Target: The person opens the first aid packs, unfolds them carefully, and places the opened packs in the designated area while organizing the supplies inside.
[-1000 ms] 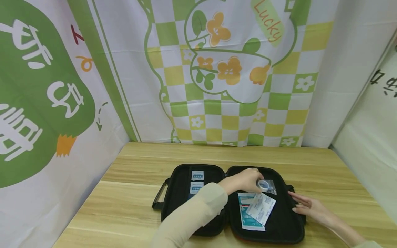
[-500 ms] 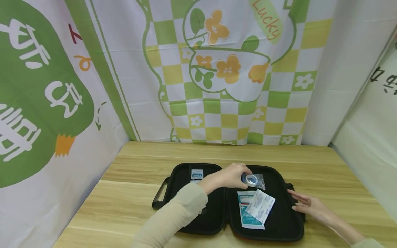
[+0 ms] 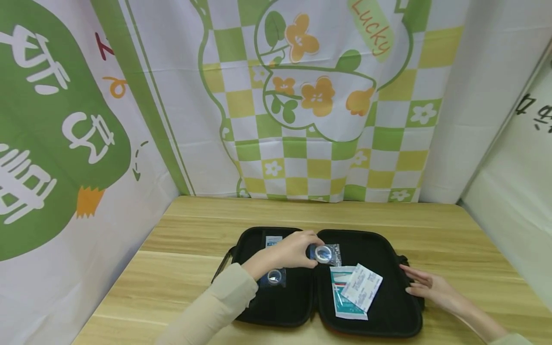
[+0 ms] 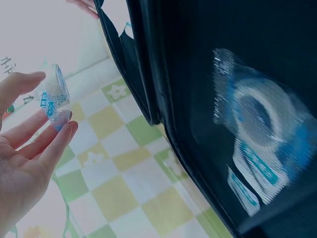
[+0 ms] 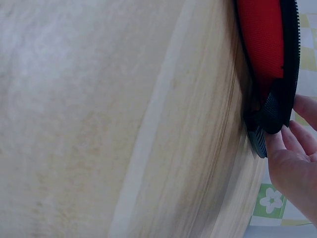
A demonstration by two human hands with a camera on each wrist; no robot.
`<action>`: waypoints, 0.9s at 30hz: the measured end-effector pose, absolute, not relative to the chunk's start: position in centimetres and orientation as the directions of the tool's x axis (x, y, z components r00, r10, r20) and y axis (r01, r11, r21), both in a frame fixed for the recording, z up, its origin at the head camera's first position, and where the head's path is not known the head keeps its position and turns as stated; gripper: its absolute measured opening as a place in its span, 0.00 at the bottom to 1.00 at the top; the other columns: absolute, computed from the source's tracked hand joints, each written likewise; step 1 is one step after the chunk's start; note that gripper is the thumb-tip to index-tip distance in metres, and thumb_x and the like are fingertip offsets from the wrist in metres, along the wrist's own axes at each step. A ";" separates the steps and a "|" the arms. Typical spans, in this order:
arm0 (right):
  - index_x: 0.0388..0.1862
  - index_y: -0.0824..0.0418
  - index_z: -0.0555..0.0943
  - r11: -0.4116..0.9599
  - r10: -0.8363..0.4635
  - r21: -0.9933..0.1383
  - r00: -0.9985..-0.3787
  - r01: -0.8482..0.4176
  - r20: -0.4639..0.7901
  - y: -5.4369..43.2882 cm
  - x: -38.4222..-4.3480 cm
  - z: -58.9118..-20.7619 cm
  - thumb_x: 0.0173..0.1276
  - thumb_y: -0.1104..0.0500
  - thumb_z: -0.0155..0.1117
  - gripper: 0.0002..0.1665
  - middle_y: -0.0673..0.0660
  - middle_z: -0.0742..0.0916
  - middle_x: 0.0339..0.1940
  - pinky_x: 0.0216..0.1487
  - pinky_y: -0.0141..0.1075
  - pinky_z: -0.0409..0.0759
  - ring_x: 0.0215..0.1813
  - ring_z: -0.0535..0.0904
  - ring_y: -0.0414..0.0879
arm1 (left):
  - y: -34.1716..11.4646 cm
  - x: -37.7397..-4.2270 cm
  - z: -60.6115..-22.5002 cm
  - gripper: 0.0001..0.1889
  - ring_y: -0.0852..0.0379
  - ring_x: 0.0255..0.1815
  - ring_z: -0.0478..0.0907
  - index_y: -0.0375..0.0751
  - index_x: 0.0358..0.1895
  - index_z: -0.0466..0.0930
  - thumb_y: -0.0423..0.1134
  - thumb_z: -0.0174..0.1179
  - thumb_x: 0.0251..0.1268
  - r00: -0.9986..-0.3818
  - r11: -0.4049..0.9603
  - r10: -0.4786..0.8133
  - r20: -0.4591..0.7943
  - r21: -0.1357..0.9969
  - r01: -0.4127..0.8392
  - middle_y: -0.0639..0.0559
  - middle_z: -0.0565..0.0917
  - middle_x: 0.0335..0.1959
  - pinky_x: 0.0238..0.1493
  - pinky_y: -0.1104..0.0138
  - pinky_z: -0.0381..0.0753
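Note:
My left hand (image 3: 295, 250) pinches a roll of tape (image 3: 323, 254) in a clear plastic wrapper between thumb and fingertips. It is held above the middle seam of an open black case (image 3: 390, 302). A second wrapped tape roll (image 4: 262, 109) lies in the case's left half, beside small white-and-blue packets (image 4: 260, 168) that the left hand partly hides in the head view. My right hand (image 3: 435, 290) holds the case's right rim, with fingers on both sides of it in the right wrist view, close to the handle (image 5: 257, 139).
In the right half lie a teal packet (image 3: 348, 304) and a white printed packet (image 3: 363, 287) that overlaps it. The case's outside (image 5: 262, 39) is red. Wood-grain table (image 3: 172, 268) surrounds the case, and a patterned curtain (image 3: 315, 167) hangs behind.
My left hand has carried the tape roll leftward from the right half to the seam. The second tape roll has come into view under the forearm. My right hand stays at the rim.

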State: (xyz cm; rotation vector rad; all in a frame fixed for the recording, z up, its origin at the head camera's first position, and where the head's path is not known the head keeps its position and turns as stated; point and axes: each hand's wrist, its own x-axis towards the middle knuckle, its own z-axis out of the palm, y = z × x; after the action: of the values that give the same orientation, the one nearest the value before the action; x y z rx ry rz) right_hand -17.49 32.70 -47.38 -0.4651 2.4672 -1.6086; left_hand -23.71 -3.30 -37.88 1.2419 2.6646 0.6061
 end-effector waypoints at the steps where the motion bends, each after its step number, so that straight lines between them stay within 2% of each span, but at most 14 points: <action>1: 0.61 0.57 0.67 0.373 -0.342 -0.911 -0.939 -0.173 0.038 32.7 -17.5 -47.4 0.60 0.66 0.57 0.29 0.21 0.67 0.47 0.41 0.20 0.72 0.46 0.65 0.17 | -3.7 -23.6 -37.9 0.22 0.64 0.42 0.71 0.41 0.53 0.73 0.39 0.61 0.51 -0.654 0.578 0.755 0.047 0.422 0.698 0.51 0.73 0.49 0.42 0.76 0.72; 8: 0.62 0.63 0.66 0.405 -0.334 -0.900 -0.942 -0.164 0.021 32.7 -17.5 -47.2 0.60 0.65 0.58 0.29 0.21 0.67 0.46 0.41 0.21 0.72 0.46 0.65 0.17 | -6.1 -23.1 -37.9 0.21 0.64 0.42 0.71 0.42 0.52 0.74 0.38 0.61 0.51 -0.695 0.600 0.718 0.048 0.464 0.652 0.54 0.73 0.47 0.41 0.75 0.72; 15: 0.62 0.59 0.67 0.386 -0.349 -0.905 -0.936 -0.179 0.036 32.6 -17.5 -47.3 0.60 0.66 0.57 0.29 0.21 0.67 0.47 0.41 0.20 0.72 0.47 0.65 0.17 | -8.6 -22.5 -38.0 0.21 0.63 0.43 0.71 0.43 0.52 0.74 0.38 0.62 0.52 -0.721 0.623 0.690 0.061 0.458 0.635 0.55 0.72 0.47 0.43 0.72 0.72; 21: 0.62 0.58 0.66 0.397 -0.335 -0.905 -0.942 -0.155 0.015 32.5 -17.5 -47.4 0.60 0.65 0.58 0.30 0.21 0.67 0.47 0.41 0.21 0.72 0.46 0.65 0.17 | -10.9 -21.8 -38.2 0.21 0.58 0.45 0.72 0.42 0.52 0.74 0.37 0.61 0.51 -0.731 0.625 0.675 0.095 0.453 0.636 0.51 0.73 0.49 0.42 0.68 0.74; 24: 0.62 0.58 0.67 0.384 -0.343 -0.906 -0.938 -0.181 0.043 32.6 -17.5 -47.4 0.60 0.66 0.57 0.29 0.22 0.67 0.47 0.41 0.20 0.72 0.47 0.65 0.17 | -12.1 -21.5 -38.5 0.21 0.55 0.49 0.72 0.41 0.51 0.74 0.36 0.61 0.50 -0.740 0.636 0.663 0.116 0.433 0.638 0.50 0.73 0.50 0.45 0.65 0.74; 27: 0.61 0.53 0.68 0.370 -0.356 -0.906 -0.932 -0.207 0.067 32.7 -17.5 -47.4 0.60 0.67 0.57 0.29 0.22 0.68 0.48 0.41 0.20 0.72 0.47 0.65 0.18 | -13.2 -21.2 -38.8 0.21 0.55 0.47 0.72 0.40 0.50 0.75 0.36 0.62 0.48 -0.748 0.643 0.648 0.141 0.425 0.637 0.50 0.74 0.48 0.44 0.64 0.75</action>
State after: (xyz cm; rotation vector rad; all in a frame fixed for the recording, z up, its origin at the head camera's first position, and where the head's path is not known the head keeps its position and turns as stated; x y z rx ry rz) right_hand -17.55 32.69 -47.43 -0.5137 2.4815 -1.6088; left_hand -21.18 -13.19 -38.85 1.1054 2.8253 0.7157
